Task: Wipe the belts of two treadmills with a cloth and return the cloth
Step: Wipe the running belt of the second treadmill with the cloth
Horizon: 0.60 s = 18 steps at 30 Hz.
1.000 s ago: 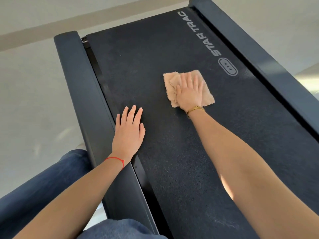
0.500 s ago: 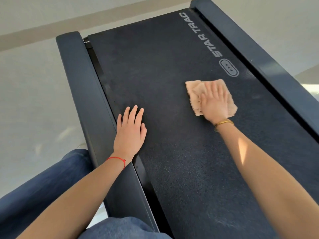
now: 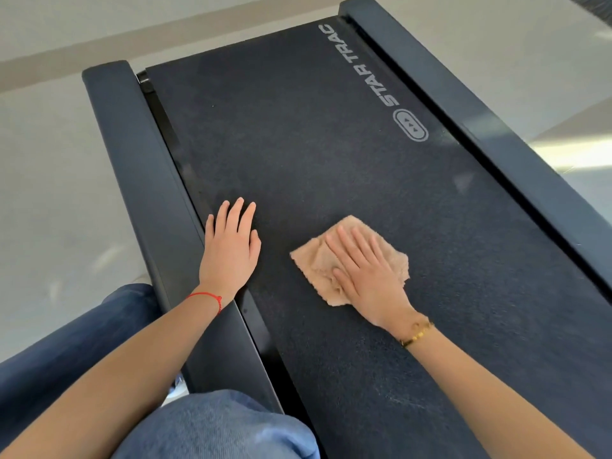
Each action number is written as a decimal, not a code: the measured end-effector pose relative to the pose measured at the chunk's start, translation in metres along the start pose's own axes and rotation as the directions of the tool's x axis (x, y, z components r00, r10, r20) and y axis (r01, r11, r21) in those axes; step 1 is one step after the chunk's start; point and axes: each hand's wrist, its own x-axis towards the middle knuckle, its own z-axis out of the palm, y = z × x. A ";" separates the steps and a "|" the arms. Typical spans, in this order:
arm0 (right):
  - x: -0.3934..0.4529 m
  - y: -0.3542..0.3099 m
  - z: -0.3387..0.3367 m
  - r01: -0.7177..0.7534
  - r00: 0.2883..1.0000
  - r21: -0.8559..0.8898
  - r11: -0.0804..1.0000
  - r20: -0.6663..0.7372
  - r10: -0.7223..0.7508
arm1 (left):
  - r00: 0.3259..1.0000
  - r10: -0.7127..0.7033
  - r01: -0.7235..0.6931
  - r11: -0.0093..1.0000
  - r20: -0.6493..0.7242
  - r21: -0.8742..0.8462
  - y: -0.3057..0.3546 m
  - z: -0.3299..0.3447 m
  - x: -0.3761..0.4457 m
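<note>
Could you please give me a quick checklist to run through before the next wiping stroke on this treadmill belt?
1. Cloth flat on the belt: ok.
2. Right hand pressing on the cloth, fingers spread: ok.
3. Left hand braced at the belt's left edge, clear of the cloth: ok.
4. Belt stationary: cannot tell.
5. Far belt area by the logo clean: cannot tell.
6. Whitish smudges near the right forearm wiped: not ok.

On the belt [image 3: 331,167]: two hands, left [image 3: 230,250] and right [image 3: 367,276], one cloth [image 3: 318,263], one logo [image 3: 410,124]. Beside the belt: two rails, left [image 3: 139,167] and right [image 3: 480,120]. Two bracelets, one on each wrist.
</note>
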 end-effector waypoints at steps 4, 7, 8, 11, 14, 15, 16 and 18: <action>-0.014 0.037 -0.005 -0.211 0.976 0.016 0.977 -0.056 0.212 | 1.000 -0.005 0.005 1.000 0.003 0.005 0.000 0.000 0.001; 0.019 0.056 -0.012 -0.420 0.901 0.036 0.907 -0.108 0.421 | 1.000 -0.008 0.008 1.000 0.009 0.021 0.000 0.001 0.001; 0.035 0.055 -0.014 -0.476 0.870 0.054 0.878 -0.116 0.479 | 1.000 -0.008 0.008 1.000 0.011 0.023 0.000 0.001 0.001; 0.075 0.040 -0.016 -0.556 0.817 0.119 0.822 -0.104 0.568 | 1.000 -0.006 0.005 1.000 0.008 0.017 0.000 0.000 0.000; 0.090 0.012 -0.013 -0.453 0.886 0.037 0.891 -0.090 0.455 | 1.000 -0.002 0.002 1.000 0.005 0.017 0.000 0.000 0.000; 0.088 -0.001 -0.010 -0.385 0.920 -0.005 0.923 -0.088 0.383 | 1.000 -0.002 0.002 1.000 0.006 0.017 -0.001 0.000 0.000; 0.083 -0.015 -0.006 -0.311 0.948 -0.030 0.950 -0.085 0.307 | 1.000 0.001 -0.002 1.000 0.006 0.018 -0.001 0.000 -0.001; 0.065 -0.038 0.001 -0.174 0.983 -0.031 0.984 -0.072 0.171 | 1.000 0.007 -0.007 1.000 0.008 0.014 -0.002 0.000 -0.001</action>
